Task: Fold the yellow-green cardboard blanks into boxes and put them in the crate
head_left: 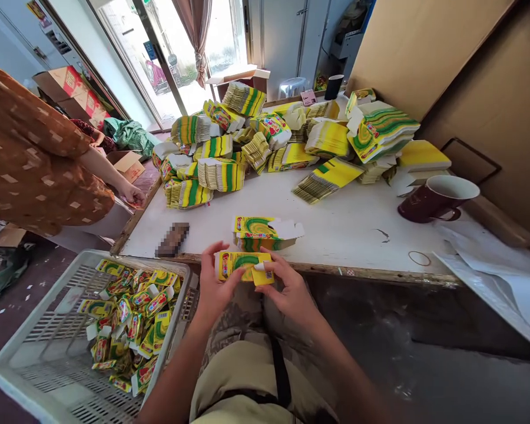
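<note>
A small yellow and green printed carton (236, 265) is held between my two hands at the table's front edge. My left hand (216, 282) grips its left end, thumb on the front face. At the right end, my right hand (287, 288) pinches a yellow end flap that stands out from the box. Just behind, on the white table (353, 235), lie more cartons (256, 229) of the same print, with a white flap sticking out to the right. What is inside the held carton cannot be seen.
Bundles of flat cartons (221, 174) are heaped at the back. A plastic crate (92, 253) of folded cartons stands at lower left. A dark mug (417, 203), papers (494, 265) and a rubber band (419, 258) lie right. A person in an orange top (39, 159) stands left.
</note>
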`<state>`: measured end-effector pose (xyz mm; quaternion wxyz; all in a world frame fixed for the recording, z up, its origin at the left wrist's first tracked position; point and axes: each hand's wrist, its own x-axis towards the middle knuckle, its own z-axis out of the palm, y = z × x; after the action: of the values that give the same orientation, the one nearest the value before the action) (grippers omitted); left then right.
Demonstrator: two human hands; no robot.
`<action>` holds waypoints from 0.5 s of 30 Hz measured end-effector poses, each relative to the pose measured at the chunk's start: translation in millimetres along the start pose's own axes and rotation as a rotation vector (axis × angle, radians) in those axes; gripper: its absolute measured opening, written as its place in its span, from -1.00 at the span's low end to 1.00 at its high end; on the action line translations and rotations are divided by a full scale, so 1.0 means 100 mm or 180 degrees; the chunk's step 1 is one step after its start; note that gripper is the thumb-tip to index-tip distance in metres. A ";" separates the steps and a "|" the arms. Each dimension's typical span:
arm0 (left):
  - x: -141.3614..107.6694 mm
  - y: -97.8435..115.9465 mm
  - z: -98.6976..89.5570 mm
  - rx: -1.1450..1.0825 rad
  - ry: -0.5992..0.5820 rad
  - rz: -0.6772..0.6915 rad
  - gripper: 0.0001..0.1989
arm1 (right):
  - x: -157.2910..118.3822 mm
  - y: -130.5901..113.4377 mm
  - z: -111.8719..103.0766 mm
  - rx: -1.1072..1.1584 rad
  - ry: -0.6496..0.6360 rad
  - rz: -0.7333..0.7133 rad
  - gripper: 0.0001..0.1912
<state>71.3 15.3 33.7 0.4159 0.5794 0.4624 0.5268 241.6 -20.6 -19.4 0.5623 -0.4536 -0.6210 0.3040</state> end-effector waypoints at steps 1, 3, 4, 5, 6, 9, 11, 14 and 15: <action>-0.02 -0.01 0.03 -0.0342 0.0201 -0.0199 -0.44 | 0.00 0.00 0.00 -0.0020 0.0057 -0.0050 -0.69; -0.06 -0.05 0.09 -0.1012 0.0529 -0.0638 -0.53 | 0.00 -0.01 0.02 -0.0095 0.0170 -0.0191 -0.71; -0.08 -0.07 0.12 -0.1276 0.0653 -0.0822 -0.57 | 0.00 -0.01 0.04 -0.0136 0.0209 -0.0279 -0.72; -0.09 -0.10 0.14 -0.1460 0.0738 -0.0954 -0.60 | -0.01 -0.01 0.05 -0.0174 0.0237 -0.0370 -0.72; -0.09 -0.12 0.15 -0.1556 0.0767 -0.1031 -0.61 | -0.01 -0.01 0.07 -0.0211 0.0255 -0.0451 -0.73; -0.08 -0.17 0.13 -0.1503 0.0528 -0.1138 -0.63 | -0.02 0.00 0.09 -0.0347 0.0280 -0.0584 -0.74; -0.07 -0.19 0.10 -0.1410 0.0395 -0.1243 -0.64 | -0.02 0.01 0.06 -0.0477 0.0253 -0.0600 -0.77; -0.07 -0.21 0.07 -0.1408 0.0414 -0.1438 -0.65 | -0.01 0.01 0.00 -0.0606 0.0053 -0.0595 -0.82; -0.08 -0.21 0.08 -0.1433 0.0424 -0.1484 -0.65 | 0.00 0.01 -0.02 -0.0610 -0.0023 -0.0581 -0.83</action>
<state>76.6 12.8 10.6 0.6117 0.3158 0.4807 0.5431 243.7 -20.4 -20.3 0.5394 -0.4459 -0.6879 0.1925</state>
